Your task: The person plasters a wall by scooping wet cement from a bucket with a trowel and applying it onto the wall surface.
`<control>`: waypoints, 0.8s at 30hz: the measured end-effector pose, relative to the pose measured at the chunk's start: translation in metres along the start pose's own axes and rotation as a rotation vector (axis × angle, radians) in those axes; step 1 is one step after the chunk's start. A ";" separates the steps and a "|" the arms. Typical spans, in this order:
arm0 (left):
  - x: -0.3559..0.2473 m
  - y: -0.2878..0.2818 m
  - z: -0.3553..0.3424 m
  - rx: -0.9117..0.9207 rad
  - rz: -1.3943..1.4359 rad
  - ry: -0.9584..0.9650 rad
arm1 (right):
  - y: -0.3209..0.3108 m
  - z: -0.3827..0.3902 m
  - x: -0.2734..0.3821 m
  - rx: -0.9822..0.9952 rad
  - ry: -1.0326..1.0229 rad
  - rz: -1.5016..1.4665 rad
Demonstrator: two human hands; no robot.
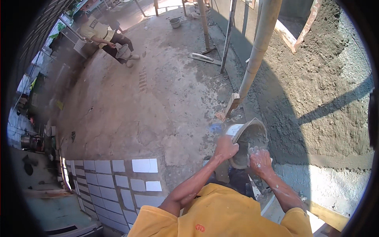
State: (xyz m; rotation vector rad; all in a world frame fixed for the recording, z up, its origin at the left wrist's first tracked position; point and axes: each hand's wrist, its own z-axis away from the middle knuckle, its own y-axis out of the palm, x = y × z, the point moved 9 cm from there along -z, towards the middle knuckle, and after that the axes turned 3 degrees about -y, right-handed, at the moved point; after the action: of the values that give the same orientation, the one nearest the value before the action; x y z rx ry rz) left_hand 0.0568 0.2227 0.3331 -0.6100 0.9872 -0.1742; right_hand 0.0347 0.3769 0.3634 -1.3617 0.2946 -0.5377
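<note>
A mortar-smeared bucket is tilted in front of my body, its mouth turned to the right toward the wall. Wet grey mortar coats the inside, with a wire handle looping over the far rim. My left hand is closed round the bucket's left rim. At the near right side of the mouth is my right hand, its fingers curled and caked with mortar. What that hand grips, if anything, is hard to make out.
A bamboo pole leans beside the rough, freshly plastered wall. A float lies on a board. Farther off stand another bucket and a person holding a container. White sheets or tiles cover the floor at left.
</note>
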 end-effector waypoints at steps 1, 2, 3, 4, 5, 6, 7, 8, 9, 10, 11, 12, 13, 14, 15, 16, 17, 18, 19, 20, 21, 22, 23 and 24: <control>-0.008 -0.008 0.002 0.001 -0.003 0.026 | -0.021 0.003 -0.013 -0.144 0.112 0.004; -0.015 -0.012 0.001 0.009 -0.006 0.056 | -0.037 0.007 -0.026 -0.286 0.235 0.012; -0.017 -0.016 0.000 -0.001 -0.029 0.090 | -0.021 0.000 -0.032 -0.227 0.267 0.055; -0.023 -0.016 -0.005 -0.004 -0.049 0.114 | 0.003 -0.005 -0.043 -0.157 0.315 0.098; -0.027 -0.012 -0.004 0.012 -0.069 0.130 | 0.027 -0.010 -0.035 -0.100 0.234 0.043; -0.021 -0.012 -0.007 -0.007 -0.060 0.164 | 0.041 -0.010 -0.017 -0.039 0.159 -0.025; -0.007 -0.015 -0.013 -0.031 -0.121 0.178 | 0.034 -0.011 -0.012 -0.063 0.147 -0.049; 0.000 -0.024 -0.014 -0.037 -0.120 0.161 | 0.021 -0.010 -0.004 -0.082 0.136 -0.080; 0.001 -0.036 -0.009 -0.035 -0.124 0.146 | -0.003 -0.007 -0.003 -0.144 0.200 -0.074; 0.000 -0.045 -0.007 -0.017 -0.105 0.134 | -0.019 -0.007 -0.004 -0.213 0.255 -0.059; -0.001 -0.047 -0.001 -0.001 -0.084 0.122 | -0.001 -0.004 -0.005 -0.178 0.308 -0.083; -0.004 -0.040 0.003 0.047 -0.094 0.129 | 0.022 -0.009 -0.006 -0.133 0.285 -0.150; -0.005 -0.036 0.001 0.045 -0.107 0.124 | 0.035 -0.014 -0.005 -0.102 0.245 -0.216; -0.004 -0.033 -0.002 0.038 -0.120 0.120 | 0.042 -0.005 0.000 -0.099 0.268 -0.224; 0.008 -0.028 0.000 0.048 -0.165 0.137 | 0.051 0.005 0.011 -0.054 0.261 -0.260; 0.015 -0.031 0.004 0.059 -0.175 0.127 | 0.054 0.012 0.029 -0.002 0.238 -0.306; 0.022 -0.034 0.007 0.077 -0.144 0.106 | 0.033 0.020 0.023 -0.138 0.286 -0.343; 0.027 -0.038 0.011 0.092 -0.112 0.085 | 0.039 0.021 0.019 -0.131 0.285 -0.357; 0.027 -0.037 0.014 0.097 -0.120 0.081 | 0.052 0.023 0.003 -0.086 0.334 -0.358; 0.024 -0.041 0.020 0.092 -0.105 0.074 | 0.057 0.024 -0.004 -0.038 0.387 -0.358; 0.025 -0.043 0.026 0.086 -0.089 0.066 | 0.077 0.024 -0.004 0.155 0.489 -0.491; 0.026 -0.041 0.030 0.088 -0.091 0.067 | 0.088 0.025 0.002 0.154 0.492 -0.494; 0.025 -0.041 0.034 0.086 -0.043 0.089 | 0.112 0.028 0.010 0.150 0.512 -0.610; 0.024 -0.039 0.035 0.086 0.006 0.111 | 0.139 0.029 0.016 0.147 0.533 -0.728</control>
State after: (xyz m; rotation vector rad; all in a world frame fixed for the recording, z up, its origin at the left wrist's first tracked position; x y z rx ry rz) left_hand 0.1044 0.1954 0.3512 -0.5232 1.0828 -0.2456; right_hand 0.0899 0.4086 0.2357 -1.1397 0.1732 -1.5090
